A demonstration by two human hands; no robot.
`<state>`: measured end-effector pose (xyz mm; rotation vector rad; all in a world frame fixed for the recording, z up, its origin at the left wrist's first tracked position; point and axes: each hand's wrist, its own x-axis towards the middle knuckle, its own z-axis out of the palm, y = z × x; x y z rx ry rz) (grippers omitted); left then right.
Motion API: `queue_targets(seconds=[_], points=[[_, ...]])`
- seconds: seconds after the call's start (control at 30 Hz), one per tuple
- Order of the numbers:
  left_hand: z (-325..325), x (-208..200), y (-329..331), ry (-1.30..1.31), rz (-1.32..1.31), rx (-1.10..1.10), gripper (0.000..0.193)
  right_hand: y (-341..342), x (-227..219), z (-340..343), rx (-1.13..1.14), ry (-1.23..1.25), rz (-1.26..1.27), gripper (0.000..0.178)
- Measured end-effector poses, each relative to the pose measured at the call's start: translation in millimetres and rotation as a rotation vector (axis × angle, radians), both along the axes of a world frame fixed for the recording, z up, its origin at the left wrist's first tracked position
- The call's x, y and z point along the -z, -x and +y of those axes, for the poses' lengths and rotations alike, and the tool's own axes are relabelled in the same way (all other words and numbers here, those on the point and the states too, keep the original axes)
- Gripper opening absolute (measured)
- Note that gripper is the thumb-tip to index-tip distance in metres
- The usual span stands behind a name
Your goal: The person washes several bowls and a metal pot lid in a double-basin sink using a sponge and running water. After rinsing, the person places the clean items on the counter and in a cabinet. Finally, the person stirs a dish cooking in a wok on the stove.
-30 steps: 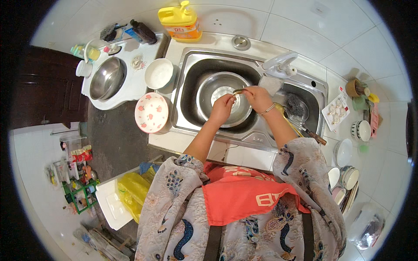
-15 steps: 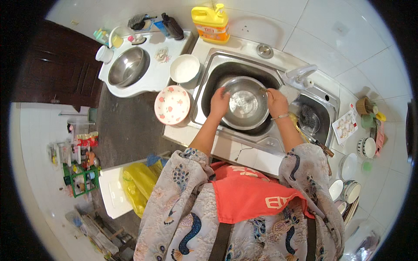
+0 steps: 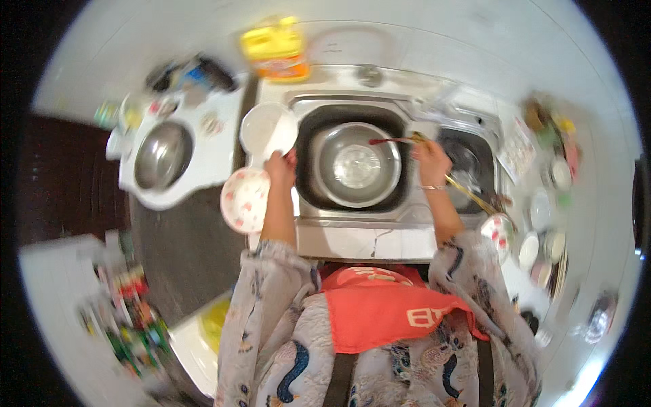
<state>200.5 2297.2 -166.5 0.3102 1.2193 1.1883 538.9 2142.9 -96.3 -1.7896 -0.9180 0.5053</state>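
Note:
My left hand [image 3: 280, 168] is closed at the near rim of a white bowl [image 3: 261, 129], its fingers blurred by motion. Below that wrist, partly covered by it, sits a bowl with red prints [image 3: 243, 203]. A wide steel basin [image 3: 325, 180] rests in the larger compartment of the sink [image 3: 380, 220], with a shiny wet-looking bottom. My right hand [image 3: 432, 164] is over the divider, closed on a thin stick with a dark red end [image 3: 386, 141], which points left over the basin's rim. A gold-coloured long handle [image 3: 471, 195] slants across the smaller compartment, just below that hand.
A yellow jug [image 3: 274, 51] stands behind the sink, and a faucet [image 3: 441, 102] is at its back right. Another steel bowl [image 3: 163, 159] is on the white stand to the left. Several bowls, one red-printed [image 3: 498, 234], line the right-hand counter.
Both hands have let go of the steel basin. My left hand has moved left to the white bowl; my right hand now holds the thin stick. The whole view has shifted and turned.

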Motion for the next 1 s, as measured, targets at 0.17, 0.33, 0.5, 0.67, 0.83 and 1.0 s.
queue_targets(seconds=[0.17,0.33,0.5,0.67,0.83,1.0], points=[[-43.5,-29.0,1.7,-0.211,0.352,0.195,0.032,38.7,-8.3,4.1,-0.011,-0.180,-0.441,0.023],[-66.1,-50.5,-14.2,-0.447,0.714,0.342,0.035,52.4,-21.6,-21.2,0.076,-0.103,-0.286,0.015],[-82.2,-45.2,-36.3,-0.501,0.709,0.516,0.032,56.5,-34.6,-68.2,0.174,-0.154,-0.373,0.015],[-98.1,-35.4,-84.7,-0.436,0.540,0.628,0.038,44.4,-33.2,-108.5,0.267,-0.130,-0.362,0.013],[-133.1,-58.2,-155.5,-0.434,0.463,0.761,0.035,5.9,-47.3,-158.6,0.412,-0.182,-0.216,0.015],[-172.2,-114.3,-278.1,-0.257,0.336,1.041,0.040,-56.1,-72.1,-230.8,0.646,-0.227,0.040,0.015]])
